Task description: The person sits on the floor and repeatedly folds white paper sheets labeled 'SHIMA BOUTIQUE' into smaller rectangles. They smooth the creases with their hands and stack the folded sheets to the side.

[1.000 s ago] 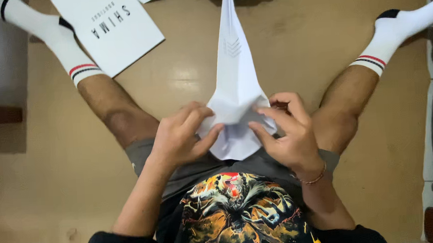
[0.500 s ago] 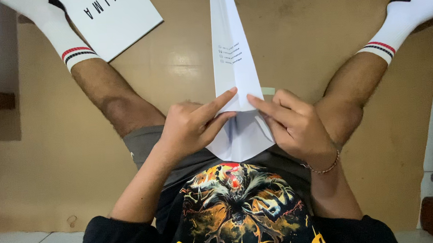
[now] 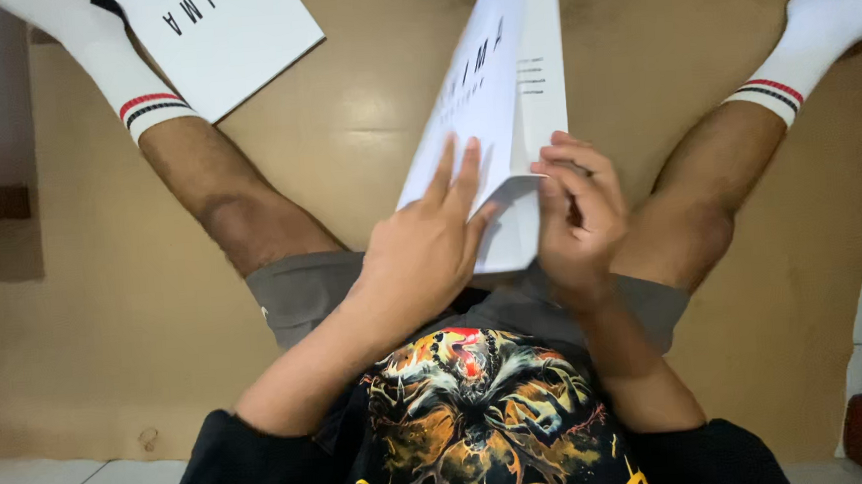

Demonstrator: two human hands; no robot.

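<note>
Head view: the person sits on a tan floor (image 3: 97,322) with legs spread apart, looking down at their own lap. A folded white paper sheet (image 3: 487,99) stands between the legs, its long shape running from the lap up toward the top edge of the frame, tilted so that one folded flap faces the camera and a narrower flap lies to its right along a straight crease. Faint dark print shows on both flaps.

The left hand (image 3: 427,252) lies flat and open on the lower part of the sheet, fingers stretched out and pressing the wide flap, the fingertips pointing up along the paper. The right hand (image 3: 579,213) is curled, its fingers bent and pinching the lower right edge of the sheet, just beside the left hand's fingertips. The two hands touch the paper on either side of the fold, and the bottom corner of the sheet shows between them, above the grey shorts (image 3: 304,290).

The person wears a black shirt with an orange and yellow printed design (image 3: 482,418). Each foot has a white sock with red and dark stripes: one at the upper left (image 3: 111,62), one at the upper right (image 3: 817,34). A second white sheet (image 3: 224,35) with dark print lies flat on the floor at the top left, touching the sock there and well apart from the hands.
</note>
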